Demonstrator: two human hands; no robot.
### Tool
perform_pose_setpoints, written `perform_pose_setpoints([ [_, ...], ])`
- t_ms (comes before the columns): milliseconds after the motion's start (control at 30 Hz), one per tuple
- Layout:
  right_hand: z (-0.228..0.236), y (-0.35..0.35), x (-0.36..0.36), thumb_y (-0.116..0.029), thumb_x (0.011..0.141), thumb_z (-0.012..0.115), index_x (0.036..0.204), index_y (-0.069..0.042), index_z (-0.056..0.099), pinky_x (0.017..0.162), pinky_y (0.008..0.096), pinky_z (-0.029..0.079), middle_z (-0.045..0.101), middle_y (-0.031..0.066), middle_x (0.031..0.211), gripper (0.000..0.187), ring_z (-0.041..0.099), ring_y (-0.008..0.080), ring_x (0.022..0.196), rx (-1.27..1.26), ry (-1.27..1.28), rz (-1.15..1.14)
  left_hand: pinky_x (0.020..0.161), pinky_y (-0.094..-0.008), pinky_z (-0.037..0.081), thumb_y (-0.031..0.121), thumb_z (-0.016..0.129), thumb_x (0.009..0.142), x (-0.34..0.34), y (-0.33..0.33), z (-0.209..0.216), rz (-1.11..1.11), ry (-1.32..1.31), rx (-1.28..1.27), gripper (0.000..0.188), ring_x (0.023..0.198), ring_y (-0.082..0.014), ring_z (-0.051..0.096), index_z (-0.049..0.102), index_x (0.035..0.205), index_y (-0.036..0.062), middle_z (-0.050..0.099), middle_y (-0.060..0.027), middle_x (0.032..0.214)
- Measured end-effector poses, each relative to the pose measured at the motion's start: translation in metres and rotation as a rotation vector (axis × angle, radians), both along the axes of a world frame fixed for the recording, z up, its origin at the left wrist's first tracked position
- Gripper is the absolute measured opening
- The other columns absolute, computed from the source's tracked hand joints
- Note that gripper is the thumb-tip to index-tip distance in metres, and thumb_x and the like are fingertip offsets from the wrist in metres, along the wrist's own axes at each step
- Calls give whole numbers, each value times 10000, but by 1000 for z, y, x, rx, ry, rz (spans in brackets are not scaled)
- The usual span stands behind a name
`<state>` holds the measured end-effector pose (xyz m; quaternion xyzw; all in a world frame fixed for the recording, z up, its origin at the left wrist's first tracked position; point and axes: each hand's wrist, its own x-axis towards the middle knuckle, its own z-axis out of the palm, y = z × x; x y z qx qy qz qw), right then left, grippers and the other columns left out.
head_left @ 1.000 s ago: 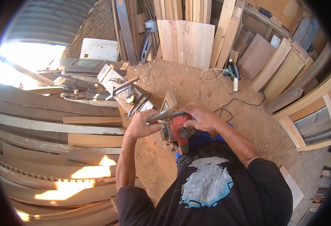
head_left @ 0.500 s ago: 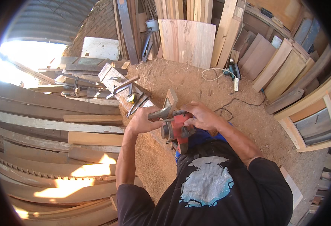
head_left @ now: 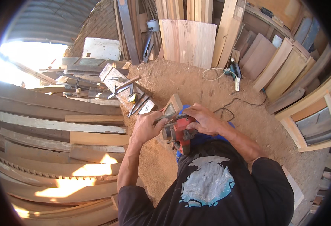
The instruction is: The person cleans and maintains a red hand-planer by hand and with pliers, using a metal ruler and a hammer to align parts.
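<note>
A red and grey power tool is held over my lap, above the sawdust floor. My left hand grips a thin metal tool, perhaps a wrench, set against the tool's top. My right hand clasps the red body from the right side. A small wooden block stands just beyond the tool, partly hidden by it.
Long planks are stacked along the left. A low bench with metal squares and a tape measure lies ahead. Boards lean against the far wall, and another power tool with its cable rests on the sawdust.
Both hands and the red tool have stayed in nearly the same place. The left hand has shifted slightly on the thin metal tool.
</note>
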<state>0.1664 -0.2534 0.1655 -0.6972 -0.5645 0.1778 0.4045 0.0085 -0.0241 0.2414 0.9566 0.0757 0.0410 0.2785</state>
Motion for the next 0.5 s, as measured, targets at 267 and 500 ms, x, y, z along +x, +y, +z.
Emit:
perform_pose_setpoints([
  [267, 8, -11, -5, -233, 888, 798, 1376, -7, 550, 1062, 459, 444, 625, 218, 1225, 593, 579, 401, 1179, 33, 127, -232, 659, -408, 540, 187, 764, 921, -9, 4, -11, 24, -81, -37, 183, 700, -329, 702, 753, 979, 13, 716, -174, 817],
  [500, -20, -12, -8, -221, 887, 805, 1384, -17, 524, 1022, 459, 466, 628, 193, 1231, 606, 600, 397, 1149, 134, 615, -174, 675, -413, 543, 198, 762, 927, -4, 18, -13, 61, -39, -113, 170, 732, -348, 712, 771, 1006, 47, 727, -178, 843],
])
